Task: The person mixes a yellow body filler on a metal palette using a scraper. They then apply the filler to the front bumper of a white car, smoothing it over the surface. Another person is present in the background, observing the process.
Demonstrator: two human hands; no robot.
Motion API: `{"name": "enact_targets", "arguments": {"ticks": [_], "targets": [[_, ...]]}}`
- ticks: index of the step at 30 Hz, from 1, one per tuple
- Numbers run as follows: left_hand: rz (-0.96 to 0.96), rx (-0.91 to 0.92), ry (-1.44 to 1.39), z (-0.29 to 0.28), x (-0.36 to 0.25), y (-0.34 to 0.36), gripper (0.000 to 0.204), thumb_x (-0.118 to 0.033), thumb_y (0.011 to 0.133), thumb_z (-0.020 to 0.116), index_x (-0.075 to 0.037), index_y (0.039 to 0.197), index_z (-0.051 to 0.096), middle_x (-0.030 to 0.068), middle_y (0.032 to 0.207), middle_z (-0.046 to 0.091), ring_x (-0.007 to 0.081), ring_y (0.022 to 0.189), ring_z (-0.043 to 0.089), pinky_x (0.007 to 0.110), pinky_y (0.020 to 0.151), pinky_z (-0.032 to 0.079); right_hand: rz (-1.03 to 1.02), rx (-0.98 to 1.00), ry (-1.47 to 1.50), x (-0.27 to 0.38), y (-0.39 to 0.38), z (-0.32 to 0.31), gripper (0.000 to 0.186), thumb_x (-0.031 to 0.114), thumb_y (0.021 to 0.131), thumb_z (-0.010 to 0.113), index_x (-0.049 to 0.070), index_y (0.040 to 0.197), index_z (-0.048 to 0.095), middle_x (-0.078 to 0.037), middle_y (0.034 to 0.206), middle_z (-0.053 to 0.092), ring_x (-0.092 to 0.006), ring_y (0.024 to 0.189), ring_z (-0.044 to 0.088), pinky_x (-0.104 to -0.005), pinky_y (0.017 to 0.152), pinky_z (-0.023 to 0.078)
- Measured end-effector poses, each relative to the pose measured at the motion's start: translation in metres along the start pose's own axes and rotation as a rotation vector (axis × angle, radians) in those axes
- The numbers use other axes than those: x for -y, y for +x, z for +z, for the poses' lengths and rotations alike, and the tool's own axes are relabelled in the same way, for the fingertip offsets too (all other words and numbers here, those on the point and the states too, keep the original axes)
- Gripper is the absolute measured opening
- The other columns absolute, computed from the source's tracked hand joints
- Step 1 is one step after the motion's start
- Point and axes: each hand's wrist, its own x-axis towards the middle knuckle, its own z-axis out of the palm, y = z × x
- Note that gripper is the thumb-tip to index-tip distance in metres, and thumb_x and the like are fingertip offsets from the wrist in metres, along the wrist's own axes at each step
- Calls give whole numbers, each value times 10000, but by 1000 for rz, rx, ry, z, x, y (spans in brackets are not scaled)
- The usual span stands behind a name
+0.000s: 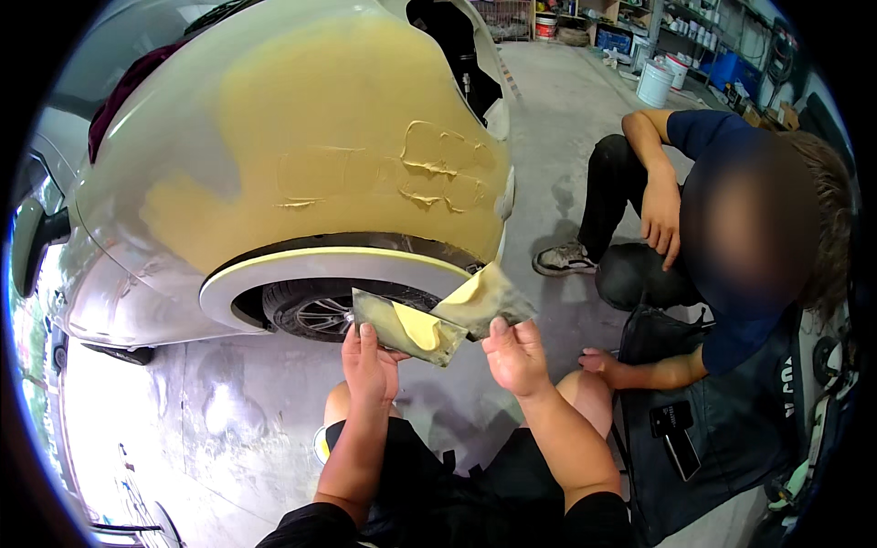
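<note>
My left hand [368, 370] grips a flat, greyish spreader [376, 315] by its lower edge, thumb on top. A blob of yellow body filler [417, 327] lies on its face. In my right hand [516, 358], pinched at a lower corner, is a second thin spreader [498, 303] with filler along its left side. The two spreaders meet or overlap in front of the wheel; exact contact is unclear. Just beyond them is a car fender [320, 100] coated in smooth yellow filler. Fresh, ridged filler patches [443, 164] show on its right part, above the wheel arch.
The car's wheel [315, 306] sits under a pale arch trim [338, 265]. A person [662, 196] crouches close on my right. Beside them a black bag [731, 447] carries a phone [681, 452]. Buckets [655, 84] and shelves [694, 41] stand at the far right.
</note>
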Motion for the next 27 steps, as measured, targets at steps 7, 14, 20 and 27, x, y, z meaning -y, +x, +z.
{"name": "enact_targets", "arguments": {"ticks": [7,14,20,27], "targets": [[194,-39,309,0,-10,-4,215,-182,997,560,27,999,612,43,886,650,76,699,600,205,578,512,104,278,-603,36,7,28,372,148,1015,465,23,1363,508,-81,1228,510,-168,1044,496,-268,935,385],[387,-60,360,15,-22,-4,235,-184,996,568,44,980,620,12,834,642,75,681,561,203,594,439,265,245,-874,35,-13,8,352,149,1013,461,12,1330,530,-105,1173,575,-212,1042,554,-309,942,425],[758,111,755,-21,-17,-10,335,-213,1014,516,117,1017,578,146,956,648,212,856,636,336,771,541,404,-252,-107,5,-40,19,289,168,1030,470,28,1275,529,-47,1180,606,-148,1057,584,-313,934,467],[969,496,925,11,-20,-16,244,115,789,575,80,1018,650,241,964,701,408,961,692,453,858,565,453,-316,298,-5,-36,58,292,198,1027,492,44,1273,531,-26,1177,604,-126,1058,576,-300,936,463]]}}
